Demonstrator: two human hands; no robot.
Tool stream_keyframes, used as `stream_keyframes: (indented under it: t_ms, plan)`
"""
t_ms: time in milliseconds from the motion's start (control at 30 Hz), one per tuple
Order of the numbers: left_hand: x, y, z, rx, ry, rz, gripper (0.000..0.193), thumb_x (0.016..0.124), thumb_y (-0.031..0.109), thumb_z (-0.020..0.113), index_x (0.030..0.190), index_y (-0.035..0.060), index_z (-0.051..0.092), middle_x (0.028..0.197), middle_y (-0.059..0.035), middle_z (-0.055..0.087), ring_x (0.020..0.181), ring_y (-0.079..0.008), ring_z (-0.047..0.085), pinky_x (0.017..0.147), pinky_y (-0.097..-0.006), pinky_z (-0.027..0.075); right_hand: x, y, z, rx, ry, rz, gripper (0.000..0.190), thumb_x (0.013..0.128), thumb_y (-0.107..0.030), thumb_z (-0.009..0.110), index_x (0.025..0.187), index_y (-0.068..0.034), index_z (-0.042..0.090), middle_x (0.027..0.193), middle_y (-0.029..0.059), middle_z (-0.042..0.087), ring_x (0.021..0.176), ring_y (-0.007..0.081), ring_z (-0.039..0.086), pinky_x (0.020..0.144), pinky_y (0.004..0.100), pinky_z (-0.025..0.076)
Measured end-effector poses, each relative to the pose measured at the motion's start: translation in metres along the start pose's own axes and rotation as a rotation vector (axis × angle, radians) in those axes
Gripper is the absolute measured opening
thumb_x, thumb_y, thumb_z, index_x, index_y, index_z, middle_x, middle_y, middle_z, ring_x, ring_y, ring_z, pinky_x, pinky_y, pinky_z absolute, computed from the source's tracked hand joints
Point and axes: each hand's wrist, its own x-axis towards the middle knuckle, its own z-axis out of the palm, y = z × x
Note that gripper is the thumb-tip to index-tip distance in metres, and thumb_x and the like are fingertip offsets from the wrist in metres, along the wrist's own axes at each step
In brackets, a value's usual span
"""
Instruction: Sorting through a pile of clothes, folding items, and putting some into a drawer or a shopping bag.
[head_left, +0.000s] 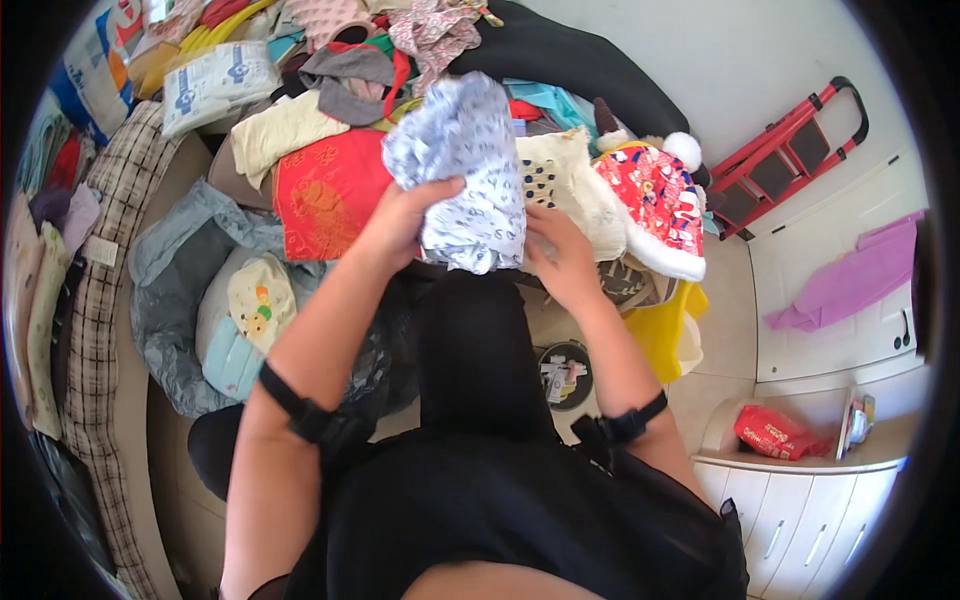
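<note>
A folded cloth with a small blue print on white (480, 195) is held up before me, its top loosely bunched. My left hand (405, 221) grips it from the left side, thumb across the front. At its right edge is my right hand (562, 255), fingers apart; whether the fingertips touch the cloth is unclear. Behind the bundle lie a red cloth with gold pattern (322, 199) on the left and a cream fabric piece with dark dots (574, 187) on the right. A red patterned hat with white fluffy trim (652, 199) rests farther right.
A grey plastic bag (172, 292) containing clothes stands at left, beside a checked-fabric sofa edge (94, 300). Mixed clothes and a white plastic package (221, 82) pile up ahead. A small bin (566, 375) is on the floor. A red folding stepladder (787, 157) leans at right.
</note>
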Motion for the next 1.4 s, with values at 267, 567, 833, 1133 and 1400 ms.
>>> stream_keyframes:
  t_ms: [267,567,833,1133,1400]
  plan:
    - [0.029,-0.060,-0.042,-0.013,0.141,-0.165,0.047,0.075,0.008,0.062,0.117,-0.0019,0.044,0.106,-0.0122,0.056,0.095,-0.0240,0.057,0.081,-0.0358,0.046,-0.082,0.020,0.003,0.488,0.463,0.586,0.008,0.077,-0.002,0.058,0.085,0.000,0.058,0.081,0.0063,0.060,0.072,0.0118,0.059,0.067,0.0242,0.047]
    - [-0.008,-0.013,-0.054,-0.220,0.148,-0.018,0.043,0.080,0.015,0.055,0.118,-0.0023,0.042,0.109,-0.0147,0.055,0.099,-0.0267,0.055,0.088,-0.0388,0.043,0.056,0.017,0.026,-0.205,0.124,0.318,0.052,0.070,-0.029,0.068,0.111,-0.003,0.049,0.117,0.0192,0.044,0.109,0.0303,0.043,0.088,0.0403,0.038]
    - [-0.030,0.006,-0.066,-0.162,0.243,0.041,0.045,0.078,0.015,0.058,0.117,-0.0006,0.043,0.106,-0.0121,0.056,0.097,-0.0236,0.056,0.085,-0.0359,0.045,0.077,0.016,0.014,-0.186,-0.005,0.308,0.030,0.068,-0.030,0.068,0.075,-0.001,0.063,0.074,0.0120,0.058,0.074,0.0247,0.058,0.069,0.0356,0.046]
    - [0.021,-0.026,-0.037,0.053,0.161,-0.093,0.048,0.074,0.010,0.063,0.116,-0.0031,0.045,0.106,-0.0115,0.056,0.094,-0.0221,0.057,0.083,-0.0341,0.044,-0.038,0.033,-0.074,1.111,0.847,0.522,0.037,0.072,0.007,0.045,0.108,0.001,0.051,0.091,0.0093,0.060,0.079,0.0161,0.058,0.069,0.0274,0.047]
    - [0.032,-0.046,-0.037,0.110,0.254,-0.165,0.048,0.073,0.009,0.064,0.115,-0.0037,0.047,0.106,-0.0126,0.057,0.093,-0.0223,0.058,0.080,-0.0325,0.045,-0.080,0.054,-0.030,0.688,0.108,0.815,0.045,0.076,-0.024,0.065,0.110,0.002,0.053,0.105,0.0121,0.057,0.097,0.0160,0.053,0.084,0.0278,0.040]
